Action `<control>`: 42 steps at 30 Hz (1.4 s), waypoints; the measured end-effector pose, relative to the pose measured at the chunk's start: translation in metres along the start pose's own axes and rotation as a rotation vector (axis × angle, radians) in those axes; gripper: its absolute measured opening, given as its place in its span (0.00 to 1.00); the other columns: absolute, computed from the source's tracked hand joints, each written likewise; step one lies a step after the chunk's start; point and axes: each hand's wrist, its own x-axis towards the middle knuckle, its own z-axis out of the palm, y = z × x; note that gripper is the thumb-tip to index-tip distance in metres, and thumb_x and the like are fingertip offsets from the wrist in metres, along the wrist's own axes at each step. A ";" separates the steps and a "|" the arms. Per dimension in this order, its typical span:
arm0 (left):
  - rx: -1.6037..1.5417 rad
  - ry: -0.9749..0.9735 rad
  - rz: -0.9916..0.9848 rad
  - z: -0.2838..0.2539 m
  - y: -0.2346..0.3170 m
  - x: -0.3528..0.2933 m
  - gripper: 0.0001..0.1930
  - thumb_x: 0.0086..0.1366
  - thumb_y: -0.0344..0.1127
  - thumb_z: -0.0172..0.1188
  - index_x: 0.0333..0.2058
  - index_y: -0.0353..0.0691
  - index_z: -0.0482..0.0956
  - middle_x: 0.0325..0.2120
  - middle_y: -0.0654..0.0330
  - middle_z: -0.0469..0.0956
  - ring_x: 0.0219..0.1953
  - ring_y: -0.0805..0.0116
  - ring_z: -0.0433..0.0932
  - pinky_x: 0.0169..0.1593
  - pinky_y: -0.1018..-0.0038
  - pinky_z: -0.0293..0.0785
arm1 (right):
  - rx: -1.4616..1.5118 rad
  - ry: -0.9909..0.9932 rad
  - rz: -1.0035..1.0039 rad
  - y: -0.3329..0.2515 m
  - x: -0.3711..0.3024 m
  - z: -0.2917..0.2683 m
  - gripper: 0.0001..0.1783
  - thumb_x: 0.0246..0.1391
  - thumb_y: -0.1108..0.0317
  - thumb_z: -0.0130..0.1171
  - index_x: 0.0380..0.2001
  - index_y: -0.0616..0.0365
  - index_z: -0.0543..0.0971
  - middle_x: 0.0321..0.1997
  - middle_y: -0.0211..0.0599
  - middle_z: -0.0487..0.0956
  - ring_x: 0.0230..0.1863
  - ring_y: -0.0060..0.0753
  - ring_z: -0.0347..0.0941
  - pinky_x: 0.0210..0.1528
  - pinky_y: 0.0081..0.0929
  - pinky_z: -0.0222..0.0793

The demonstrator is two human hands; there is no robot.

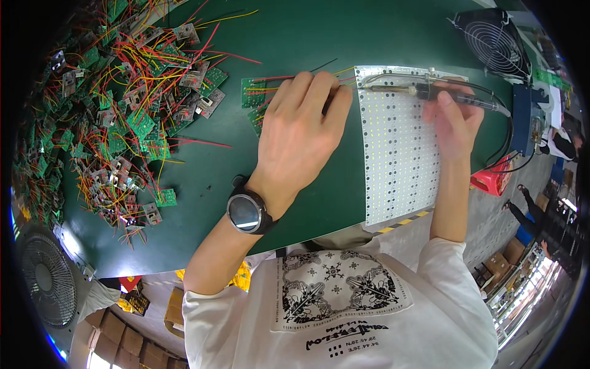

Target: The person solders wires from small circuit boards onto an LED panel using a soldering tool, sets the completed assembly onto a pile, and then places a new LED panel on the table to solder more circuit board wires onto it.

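Observation:
My right hand point(453, 117) grips a soldering iron point(424, 91) by its dark handle. The iron's tip points left, at the upper left edge of a white LED panel point(399, 154) dotted with rows of small LEDs. A thin metal tube curves alongside the iron toward its tip. Fingers curled, my left hand point(304, 126) is closed on thin wires point(346, 79) just left of that edge. Red, yellow and black wires run under the fingers from a green circuit board point(252, 92). Another green board point(255, 121) lies partly hidden beside the hand.
A large heap of green circuit boards point(141, 123) with red and yellow wires covers the table's left side. A black fan with a round grille point(491, 43) stands far right, near a blue box point(522, 117) and a red container point(491, 178). Another fan point(44, 277) is lower left.

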 end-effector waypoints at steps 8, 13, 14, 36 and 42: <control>0.028 -0.051 -0.026 -0.003 0.003 0.001 0.15 0.45 0.21 0.58 0.35 0.35 0.77 0.30 0.61 0.71 0.29 0.65 0.71 0.33 0.70 0.71 | -0.012 0.000 -0.004 -0.001 0.000 0.002 0.15 0.51 0.73 0.59 0.40 0.72 0.75 0.30 0.46 0.78 0.21 0.30 0.71 0.21 0.24 0.64; 0.025 -0.043 -0.025 -0.005 0.004 0.002 0.15 0.44 0.22 0.57 0.35 0.35 0.77 0.30 0.61 0.71 0.29 0.65 0.71 0.33 0.70 0.71 | -0.034 0.021 0.002 -0.003 -0.001 0.004 0.15 0.51 0.73 0.60 0.40 0.72 0.75 0.30 0.45 0.78 0.20 0.30 0.71 0.22 0.25 0.64; 0.025 -0.039 -0.022 -0.005 0.004 0.002 0.15 0.44 0.22 0.57 0.35 0.35 0.76 0.30 0.61 0.71 0.29 0.65 0.71 0.33 0.70 0.70 | -0.034 0.020 0.003 -0.003 -0.001 0.004 0.15 0.51 0.73 0.60 0.40 0.72 0.75 0.30 0.45 0.78 0.20 0.30 0.71 0.22 0.25 0.64; 0.038 -0.081 0.033 -0.012 0.005 0.000 0.13 0.48 0.28 0.59 0.35 0.35 0.75 0.31 0.59 0.70 0.35 0.61 0.71 0.39 0.68 0.69 | 0.093 0.111 -0.023 -0.002 0.003 0.000 0.12 0.53 0.76 0.58 0.40 0.72 0.75 0.31 0.42 0.78 0.19 0.26 0.69 0.21 0.24 0.65; 0.209 0.115 -0.008 -0.035 0.014 -0.004 0.12 0.51 0.32 0.63 0.35 0.38 0.76 0.34 0.62 0.72 0.37 0.63 0.71 0.44 0.67 0.66 | 0.122 0.060 -0.014 0.004 0.005 -0.002 0.11 0.55 0.75 0.57 0.39 0.71 0.75 0.28 0.39 0.76 0.19 0.25 0.67 0.21 0.22 0.60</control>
